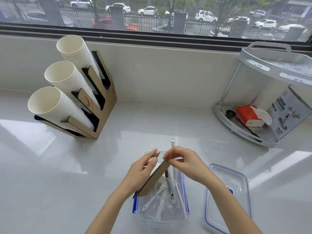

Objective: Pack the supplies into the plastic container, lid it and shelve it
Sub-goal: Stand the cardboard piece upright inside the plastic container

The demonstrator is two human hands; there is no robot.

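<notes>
clear plastic container (162, 218) with blue latches; clear lid (226, 196) edged blue; brown cardboard piece (156, 177); white paper cups (67, 81); red-and-white tissue pack (249, 115); pale grey bench (152, 119).

The bench (152, 119) is bare across its middle, from the back wall to the plastic container (160, 215) at the front edge. A cup holder (94, 105) stands toward the back-left corner, a corner shelf (244, 132) toward the back-right. The lid (226, 196) lies just right of the container, whose opening is crowded by a tilted cardboard piece (157, 176) and both hands.

Both forearms bare, no sleeves; left hand (141, 168), right hand (184, 162) ungloved, ringless
</notes>
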